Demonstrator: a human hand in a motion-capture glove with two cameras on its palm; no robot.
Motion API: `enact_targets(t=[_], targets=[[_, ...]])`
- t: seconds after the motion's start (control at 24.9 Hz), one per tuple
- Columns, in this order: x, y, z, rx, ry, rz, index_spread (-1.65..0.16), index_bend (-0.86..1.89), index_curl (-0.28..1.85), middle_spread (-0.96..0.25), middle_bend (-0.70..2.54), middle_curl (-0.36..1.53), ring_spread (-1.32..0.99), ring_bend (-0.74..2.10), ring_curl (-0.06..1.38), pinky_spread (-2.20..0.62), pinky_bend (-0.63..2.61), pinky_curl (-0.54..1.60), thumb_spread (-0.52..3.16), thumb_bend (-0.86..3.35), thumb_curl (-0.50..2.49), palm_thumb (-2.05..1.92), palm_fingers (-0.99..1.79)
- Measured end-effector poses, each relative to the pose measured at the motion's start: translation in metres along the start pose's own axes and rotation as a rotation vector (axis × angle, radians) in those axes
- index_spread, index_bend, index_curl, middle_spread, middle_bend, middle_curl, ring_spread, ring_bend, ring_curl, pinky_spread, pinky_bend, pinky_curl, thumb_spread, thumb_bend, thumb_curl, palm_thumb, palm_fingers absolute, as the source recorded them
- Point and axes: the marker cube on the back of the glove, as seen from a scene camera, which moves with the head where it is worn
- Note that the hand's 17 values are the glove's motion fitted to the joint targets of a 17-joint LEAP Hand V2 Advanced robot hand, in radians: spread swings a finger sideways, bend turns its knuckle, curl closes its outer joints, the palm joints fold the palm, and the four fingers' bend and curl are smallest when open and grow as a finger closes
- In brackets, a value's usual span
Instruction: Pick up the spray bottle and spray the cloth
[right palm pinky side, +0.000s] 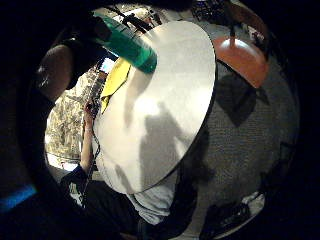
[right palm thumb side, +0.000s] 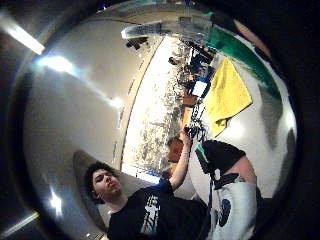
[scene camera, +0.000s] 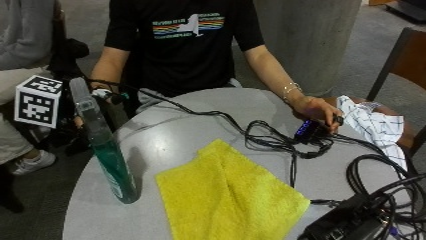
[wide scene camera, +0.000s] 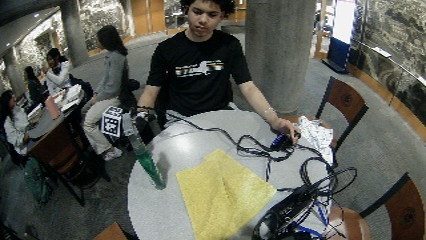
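1. The gloved right hand (scene camera: 100, 95) is at the table's (scene camera: 200, 130) left edge, up by the top of the bottle (scene camera: 106, 150). It is mostly hidden, so I cannot tell whether its fingers are spread or closed round anything.
2. The bottle, clear at the top and green with liquid below, stands tilted near the table's left edge with its base on the tabletop, its top leaning towards the hand.
3. Just right of the bottle, apart from it, the yellow cloth (scene camera: 226, 197) lies flat on the table with one fold across it.
4. Black cables (scene camera: 279, 140) run across the table past the cloth's far corner.
5. The bare left hand (scene camera: 319, 112) rests on a small black device (scene camera: 307, 131) at the right edge.
6. A white checked cloth (scene camera: 376, 125) lies over the chair (scene camera: 399, 60) at far right.
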Motion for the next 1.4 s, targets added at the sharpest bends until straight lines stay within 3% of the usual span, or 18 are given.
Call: enact_targets(t=[0.36,0.72,1.0,1.4], targets=[[0.007,-0.054,0.003,0.063,-0.016,0.026,-0.42,0.06,0.13,-0.02,0.25,0.38,-0.06,0.39,0.35,0.16,0.69,0.34,0.95,0.00,0.35,0.82,0.44],[0.006,-0.073,0.007,0.153,0.014,0.009,-0.42,0.10,0.13,-0.01,0.28,0.39,-0.05,0.39,0.35,0.18,0.74,0.35,0.93,0.02,0.38,0.95,0.48],[0.004,-0.069,0.001,0.267,0.022,-0.024,-0.30,0.24,0.22,-0.07,0.31,0.41,-0.11,0.48,0.36,-0.05,0.67,0.31,0.85,0.08,0.45,1.13,1.11],[-0.002,-0.061,-0.003,0.295,0.027,-0.045,-0.25,0.34,0.36,-0.12,0.32,0.48,-0.15,0.57,0.47,-0.23,0.66,0.38,0.51,0.08,0.56,1.24,1.22]])
